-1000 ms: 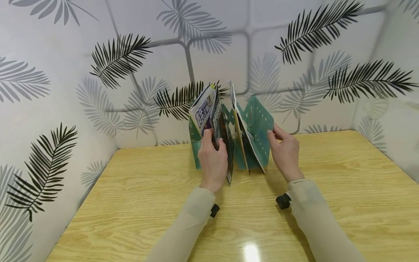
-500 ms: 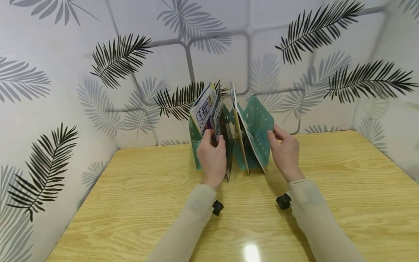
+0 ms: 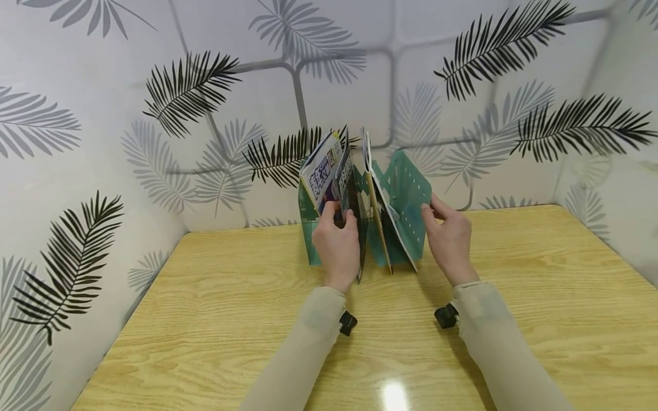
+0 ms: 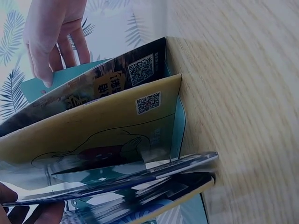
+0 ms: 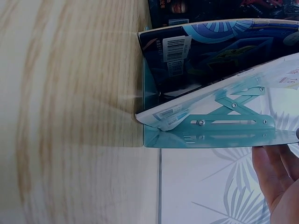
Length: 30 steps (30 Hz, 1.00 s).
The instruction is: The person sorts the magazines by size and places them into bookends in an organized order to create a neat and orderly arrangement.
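Note:
A green metal expandable bookend (image 3: 408, 185) stands on the table with several magazines upright in it. My left hand (image 3: 336, 245) pinches a dark magazine (image 3: 345, 177) by its front edge, thumb on the right side. Beside it leans a white magazine with a purple title (image 3: 321, 171). My right hand (image 3: 449, 240) pinches the outer edge of the bookend's right end plate. Between the hands, more magazines (image 3: 377, 214) tilt inside the bookend. The right wrist view shows its crossed slats (image 5: 233, 105) and a dark blue magazine with a barcode (image 5: 205, 60).
The wood-grain table (image 3: 216, 319) extends in front and to both sides. Close behind the bookend rises a wall covering with a leaf pattern (image 3: 205, 103). Small black devices (image 3: 446, 315) sit at both wrists.
The dark magazine's lower front corner has gone slightly back into the bookend, with my left hand still holding it. My left forearm has shifted slightly right; my right hand stays in place.

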Available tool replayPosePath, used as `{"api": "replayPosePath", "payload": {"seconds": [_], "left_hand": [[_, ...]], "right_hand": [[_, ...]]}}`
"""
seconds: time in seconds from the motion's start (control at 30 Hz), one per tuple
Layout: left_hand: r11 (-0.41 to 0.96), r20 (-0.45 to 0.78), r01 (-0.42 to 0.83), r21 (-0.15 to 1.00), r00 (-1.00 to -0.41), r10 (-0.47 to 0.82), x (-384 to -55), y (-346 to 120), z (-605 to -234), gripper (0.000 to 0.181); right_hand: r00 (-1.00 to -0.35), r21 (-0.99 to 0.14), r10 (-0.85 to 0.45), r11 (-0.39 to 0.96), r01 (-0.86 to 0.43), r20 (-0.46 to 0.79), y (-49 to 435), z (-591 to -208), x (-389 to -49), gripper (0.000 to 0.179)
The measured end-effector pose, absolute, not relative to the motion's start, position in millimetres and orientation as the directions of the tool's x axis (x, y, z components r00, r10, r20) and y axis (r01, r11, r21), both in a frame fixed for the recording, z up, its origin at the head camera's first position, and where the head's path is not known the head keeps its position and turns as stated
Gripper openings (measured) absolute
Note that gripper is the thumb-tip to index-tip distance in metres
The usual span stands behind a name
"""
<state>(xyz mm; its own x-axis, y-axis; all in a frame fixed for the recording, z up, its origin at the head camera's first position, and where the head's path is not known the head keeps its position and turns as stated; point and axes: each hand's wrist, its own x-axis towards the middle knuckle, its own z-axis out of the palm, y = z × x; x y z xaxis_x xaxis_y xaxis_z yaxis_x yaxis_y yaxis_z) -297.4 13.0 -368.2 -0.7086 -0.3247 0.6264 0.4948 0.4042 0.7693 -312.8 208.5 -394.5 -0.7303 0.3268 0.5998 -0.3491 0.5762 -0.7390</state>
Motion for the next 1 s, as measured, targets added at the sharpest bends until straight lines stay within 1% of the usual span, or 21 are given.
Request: {"api": "replayPosePath", "payload": {"seconds": [0.17,0.47,0.8,1.0], "left_hand": [[0.385,0.613,0.490,0.782,-0.716,-0.334,-297.0,13.3,-367.2,0.007],[0.415,0.626,0.488,0.768,-0.709,-0.325,-298.8,15.6,-367.8,0.009],[0.372,0.592,0.478,0.796,-0.744,-0.310,-296.5,10.2,-369.4,0.020],[0.360,0.586,0.486,0.797,-0.766,-0.264,-290.9,6.6,-374.4,0.033]], "right_hand": [[-0.727,-0.737,0.328,0.577,-0.351,0.603,208.9,-394.4,-313.5,0.036],[-0.727,-0.740,0.331,0.575,-0.350,0.601,209.3,-394.9,-313.3,0.036],[-0.733,-0.738,0.323,0.578,-0.347,0.598,208.0,-393.2,-313.6,0.036],[-0.732,-0.743,0.328,0.572,-0.348,0.597,208.3,-394.2,-313.5,0.036]]}}
